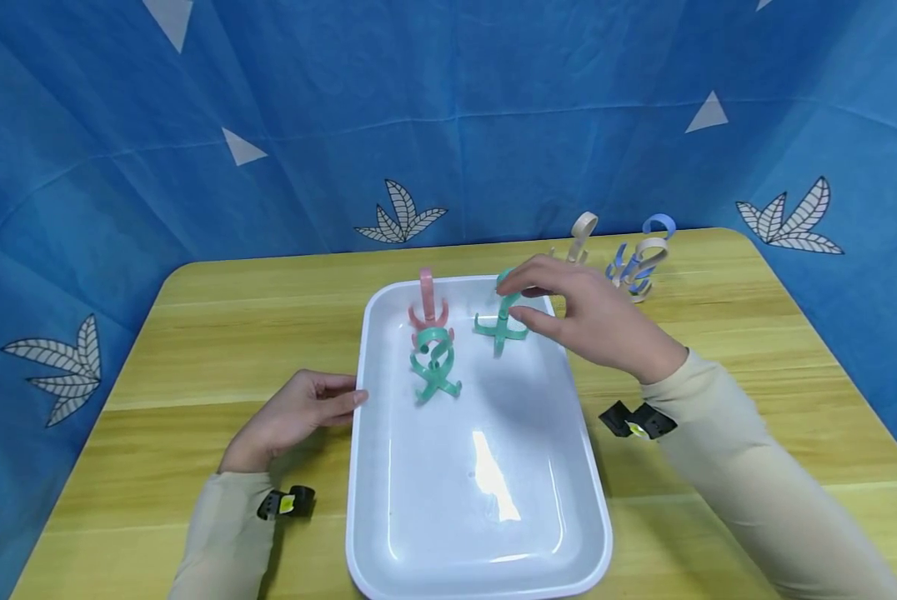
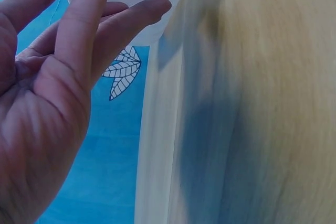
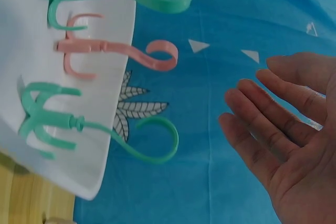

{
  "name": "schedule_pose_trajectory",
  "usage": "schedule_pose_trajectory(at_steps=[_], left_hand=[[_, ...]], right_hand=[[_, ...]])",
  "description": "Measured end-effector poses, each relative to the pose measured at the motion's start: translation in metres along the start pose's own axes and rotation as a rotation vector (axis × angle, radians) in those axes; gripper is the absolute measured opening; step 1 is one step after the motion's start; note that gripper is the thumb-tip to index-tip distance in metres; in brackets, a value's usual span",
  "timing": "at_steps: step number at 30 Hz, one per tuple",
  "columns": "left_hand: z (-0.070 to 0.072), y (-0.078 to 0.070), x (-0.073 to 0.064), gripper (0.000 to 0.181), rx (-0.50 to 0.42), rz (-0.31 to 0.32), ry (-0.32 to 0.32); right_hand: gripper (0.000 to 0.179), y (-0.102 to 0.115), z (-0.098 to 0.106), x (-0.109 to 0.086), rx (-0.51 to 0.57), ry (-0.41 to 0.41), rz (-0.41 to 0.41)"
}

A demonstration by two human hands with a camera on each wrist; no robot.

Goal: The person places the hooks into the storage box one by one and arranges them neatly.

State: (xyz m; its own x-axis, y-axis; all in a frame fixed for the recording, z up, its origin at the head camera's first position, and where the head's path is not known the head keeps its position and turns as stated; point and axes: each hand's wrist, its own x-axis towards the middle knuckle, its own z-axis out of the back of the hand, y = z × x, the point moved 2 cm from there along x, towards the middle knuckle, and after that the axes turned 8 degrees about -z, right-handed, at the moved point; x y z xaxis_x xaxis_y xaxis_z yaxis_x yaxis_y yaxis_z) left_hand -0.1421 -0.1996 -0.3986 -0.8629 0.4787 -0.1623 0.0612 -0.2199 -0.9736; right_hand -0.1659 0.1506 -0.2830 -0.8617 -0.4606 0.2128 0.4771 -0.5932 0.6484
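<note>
A white tray (image 1: 448, 500) holds two green multi-prong hanging hooks (image 1: 435, 379) (image 1: 501, 327) and a pink one (image 1: 428, 310), all standing with their curled ends up. My right hand (image 1: 591, 312) is over the tray's far right corner, thumb and fingers parted around the upper part of the right green hook in the head view. In the right wrist view, the same hand (image 3: 294, 124) is apart from the hooks, its fingers loosely bent and holding nothing. At the tray's left rim, my left hand (image 1: 302, 417) touches the edge with its thumb; its fingers (image 2: 79, 30) look mostly straight.
Beyond the tray's far right corner, beige hooks (image 1: 582, 233) and a blue hook (image 1: 658, 225) stand on the wooden table (image 1: 253, 317), partly behind my right hand. A blue patterned cloth (image 1: 493, 167) hangs behind the table's far edge.
</note>
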Motion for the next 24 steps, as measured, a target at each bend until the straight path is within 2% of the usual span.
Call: schedule_pose_trajectory(at_steps=[5,10,17,24], left_hand=[[0.000,0.000,0.000,0.047,0.009,0.004,-0.007],[0.000,0.001,0.000,0.047,0.021,0.002,-0.009],[0.001,0.002,0.000,0.051,0.036,0.006,-0.012],[0.001,0.001,0.001,0.051,0.026,0.011,-0.019]], right_hand=[[0.022,-0.004,0.008,-0.005,0.022,-0.027,-0.009],[0.023,-0.013,0.016,-0.010,-0.016,-0.071,0.003],[0.023,-0.022,0.024,-0.015,-0.031,-0.076,-0.054],[0.022,-0.032,0.034,-0.022,-0.038,-0.107,-0.071]])
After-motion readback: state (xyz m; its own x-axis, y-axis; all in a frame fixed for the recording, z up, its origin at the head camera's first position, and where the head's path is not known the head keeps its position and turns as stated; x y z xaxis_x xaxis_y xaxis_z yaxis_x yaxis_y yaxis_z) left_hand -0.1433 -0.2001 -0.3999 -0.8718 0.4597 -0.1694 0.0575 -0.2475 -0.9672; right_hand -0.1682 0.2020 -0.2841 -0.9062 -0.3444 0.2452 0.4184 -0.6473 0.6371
